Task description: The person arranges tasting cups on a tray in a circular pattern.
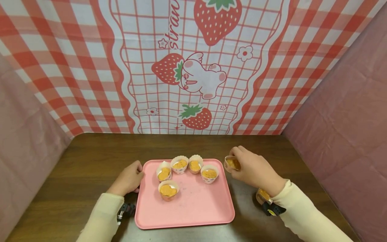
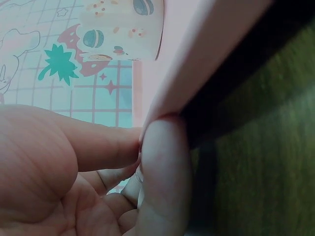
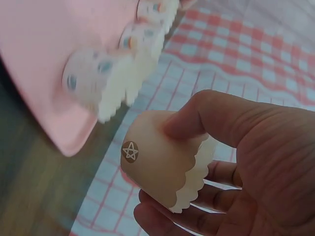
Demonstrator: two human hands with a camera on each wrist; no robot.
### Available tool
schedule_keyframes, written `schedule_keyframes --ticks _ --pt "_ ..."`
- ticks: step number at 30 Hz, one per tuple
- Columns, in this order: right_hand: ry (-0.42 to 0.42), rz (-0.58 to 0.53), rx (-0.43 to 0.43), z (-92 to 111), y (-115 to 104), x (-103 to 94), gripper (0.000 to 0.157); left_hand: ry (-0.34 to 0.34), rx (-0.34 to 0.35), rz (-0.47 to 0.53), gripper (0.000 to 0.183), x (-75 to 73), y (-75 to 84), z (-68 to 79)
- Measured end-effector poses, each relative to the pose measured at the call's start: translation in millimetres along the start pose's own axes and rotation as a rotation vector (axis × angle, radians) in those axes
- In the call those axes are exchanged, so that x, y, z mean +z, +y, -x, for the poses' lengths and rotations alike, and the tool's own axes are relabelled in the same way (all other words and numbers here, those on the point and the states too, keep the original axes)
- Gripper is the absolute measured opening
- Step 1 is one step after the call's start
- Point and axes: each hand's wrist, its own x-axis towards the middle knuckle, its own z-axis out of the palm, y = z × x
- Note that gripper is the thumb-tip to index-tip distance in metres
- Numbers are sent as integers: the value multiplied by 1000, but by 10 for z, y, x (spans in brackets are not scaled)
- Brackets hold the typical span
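A pink tray (image 1: 205, 208) lies on the table with several paper-cup cupcakes along its far and left side. The left hand (image 1: 129, 177) pinches the tray's left rim; in the left wrist view the thumb (image 2: 106, 147) lies on one side of the rim and a finger (image 2: 166, 177) on the other. Just off the tray's right edge, the right hand (image 1: 252, 168) grips a cupcake (image 1: 232, 163) by its paper cup. That cup is plain tan with a star mark and a scalloped rim, as the right wrist view shows, held between thumb (image 3: 197, 118) and fingers.
Another cupcake (image 1: 263, 194) stands on the table under the right wrist, partly hidden by it. On the tray, the nearest cupcake (image 1: 168, 191) sits left of the middle, and one (image 1: 209, 174) stands by the right side. A strawberry-print cloth (image 1: 193, 84) hangs behind the table.
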Motion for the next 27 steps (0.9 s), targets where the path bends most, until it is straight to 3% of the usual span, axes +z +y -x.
schedule_keyframes --ticks 15,27 --pt "-90 -5 -122 240 -437 354 33 10 6 -8 4 7 3 10" --pt "-150 15 -185 236 -606 687 29 8 2 -9 5 18 3 29"
